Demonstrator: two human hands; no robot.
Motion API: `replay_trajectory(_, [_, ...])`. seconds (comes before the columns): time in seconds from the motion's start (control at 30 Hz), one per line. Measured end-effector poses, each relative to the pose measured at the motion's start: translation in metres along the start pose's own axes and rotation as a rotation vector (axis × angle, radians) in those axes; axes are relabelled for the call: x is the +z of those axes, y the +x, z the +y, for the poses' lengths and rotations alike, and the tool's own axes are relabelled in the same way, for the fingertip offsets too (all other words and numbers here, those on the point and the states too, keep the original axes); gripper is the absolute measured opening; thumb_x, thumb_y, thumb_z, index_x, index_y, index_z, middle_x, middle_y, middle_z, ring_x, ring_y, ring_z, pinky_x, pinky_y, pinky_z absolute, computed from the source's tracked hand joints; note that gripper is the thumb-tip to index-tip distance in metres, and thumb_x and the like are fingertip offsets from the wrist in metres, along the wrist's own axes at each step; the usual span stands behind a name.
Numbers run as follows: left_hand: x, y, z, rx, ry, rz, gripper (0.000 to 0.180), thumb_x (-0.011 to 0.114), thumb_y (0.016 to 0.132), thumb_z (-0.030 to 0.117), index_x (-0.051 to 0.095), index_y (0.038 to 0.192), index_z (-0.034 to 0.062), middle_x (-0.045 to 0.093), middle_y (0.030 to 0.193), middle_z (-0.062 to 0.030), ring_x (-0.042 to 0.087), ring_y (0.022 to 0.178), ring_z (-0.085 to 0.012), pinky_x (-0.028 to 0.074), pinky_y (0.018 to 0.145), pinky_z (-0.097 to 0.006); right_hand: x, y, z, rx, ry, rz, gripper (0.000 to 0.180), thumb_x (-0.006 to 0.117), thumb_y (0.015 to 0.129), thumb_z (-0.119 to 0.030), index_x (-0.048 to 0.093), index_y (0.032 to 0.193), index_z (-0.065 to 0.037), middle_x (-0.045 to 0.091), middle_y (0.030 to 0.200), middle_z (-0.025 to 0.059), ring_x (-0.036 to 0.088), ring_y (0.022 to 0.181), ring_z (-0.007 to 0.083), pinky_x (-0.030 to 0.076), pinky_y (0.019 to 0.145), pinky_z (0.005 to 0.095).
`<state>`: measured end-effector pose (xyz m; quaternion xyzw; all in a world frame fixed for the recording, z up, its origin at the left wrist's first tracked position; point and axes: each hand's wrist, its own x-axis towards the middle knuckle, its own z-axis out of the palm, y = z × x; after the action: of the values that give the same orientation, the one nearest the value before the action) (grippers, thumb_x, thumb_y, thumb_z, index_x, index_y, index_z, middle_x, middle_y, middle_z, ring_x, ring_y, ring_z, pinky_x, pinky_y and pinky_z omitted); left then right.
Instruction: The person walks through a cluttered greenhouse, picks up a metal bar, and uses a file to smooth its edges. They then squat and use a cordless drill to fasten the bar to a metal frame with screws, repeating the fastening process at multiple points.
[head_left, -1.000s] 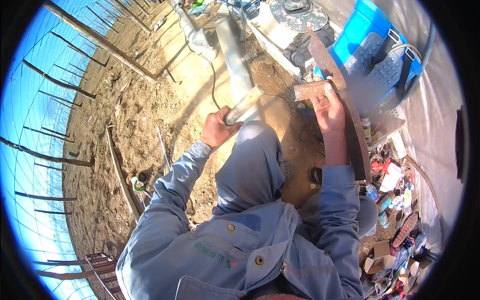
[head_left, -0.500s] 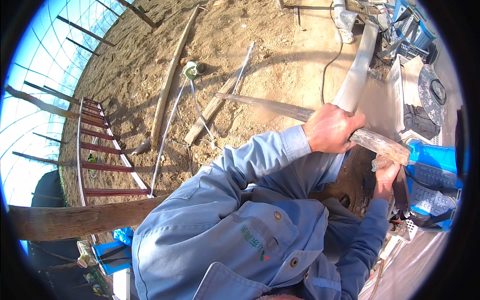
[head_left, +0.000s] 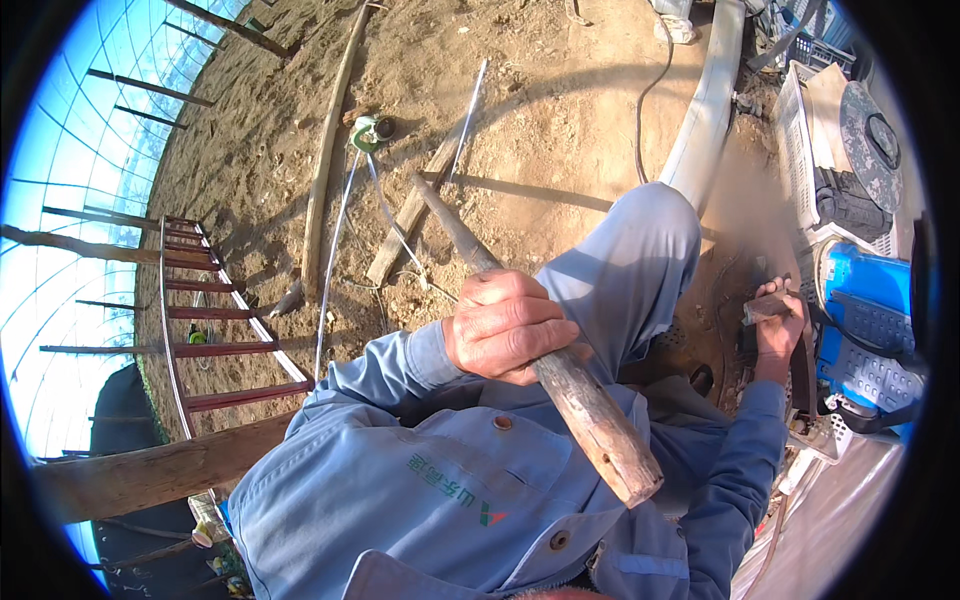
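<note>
My left hand is wrapped round a wooden pole in front of my chest. The pole's thick, blunt end points toward the lower right, and its thinner end reaches out over the soil, up and to the left. My bent knee is just beyond the pole. Off to the right, my right hand is closed round a short, blocky brown piece, whose kind I cannot make out. The two hands are well apart.
On the soil lie a long timber, a shorter plank and a green tape reel with pale tape. A red-runged ladder leans at left. Blue plastic gear and a white crate stand at right.
My left hand has drawn the pole left and nearer, and its thick end has swung from beside my right hand to before my chest. The right hand has moved slightly away.
</note>
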<state>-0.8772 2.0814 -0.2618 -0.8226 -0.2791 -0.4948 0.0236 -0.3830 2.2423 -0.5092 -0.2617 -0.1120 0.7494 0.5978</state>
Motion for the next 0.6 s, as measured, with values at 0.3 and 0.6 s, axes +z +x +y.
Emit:
replay_trajectory(0.3, [-0.118, 0.001, -0.023, -0.103, 0.184, 0.273, 0.048, 0.087, 0.087, 0.027, 0.052, 0.113, 0.0079, 0.058, 0.099, -0.0062, 0.06, 0.086, -0.0215, 0.056, 0.07, -0.035, 0.003, 0.0, -0.008, -0.074, -0.057, 0.045, 0.032, 0.06, 0.094, -0.007, 0.058, 0.126, -0.002, 0.064, 0.12, 0.0127, 0.063, 0.115, 0.0275, 0.046, 0.117, 0.0497])
replay_trajectory(0.6, [-0.125, 0.006, -0.027, -0.178, 0.121, 0.371, 0.054, 0.087, 0.089, 0.028, 0.044, 0.116, 0.0091, 0.061, 0.094, -0.0119, 0.06, 0.079, -0.0211, 0.056, 0.07, -0.035, 0.015, -0.016, -0.012, -0.074, -0.015, -0.005, 0.032, 0.061, 0.098, -0.009, 0.059, 0.128, 0.001, 0.065, 0.122, 0.0122, 0.063, 0.118, 0.0263, 0.044, 0.12, 0.0498])
